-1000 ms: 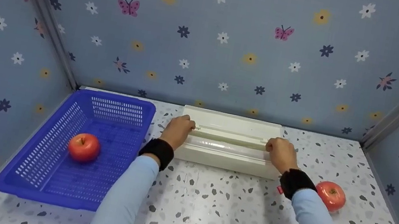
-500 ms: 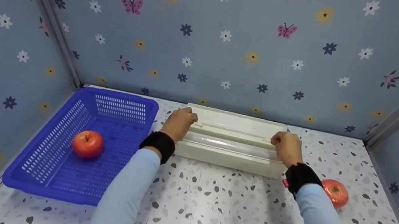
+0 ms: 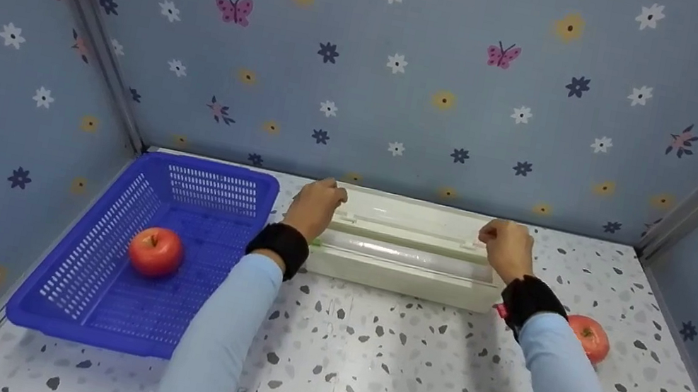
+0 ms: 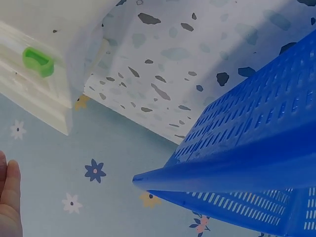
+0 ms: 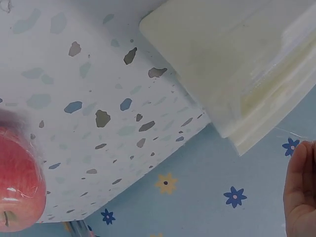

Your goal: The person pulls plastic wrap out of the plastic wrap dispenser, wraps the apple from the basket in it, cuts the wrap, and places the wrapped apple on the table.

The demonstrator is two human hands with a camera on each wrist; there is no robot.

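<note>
A white cling film dispenser lies at the back of the table, its lid tilted back and a roll of clear cling film inside. My left hand is raised at the dispenser's left end, fingertips pinched together. At the right end my right hand pinches too, and a thin line of clear film runs to its fingertips in the right wrist view. The stretched sheet between the hands is nearly invisible. A green slider sits on the dispenser in the left wrist view.
A blue plastic basket stands left of my left arm, with a red apple in it. Another apple, glossy with clear film, lies beside my right wrist. A flowered wall closes off the back.
Both hands have risen slightly away from the dispenser's cutter bar, toward the back wall, and moved a little farther apart. The apples and basket stay in place; the head view has shifted slightly.
</note>
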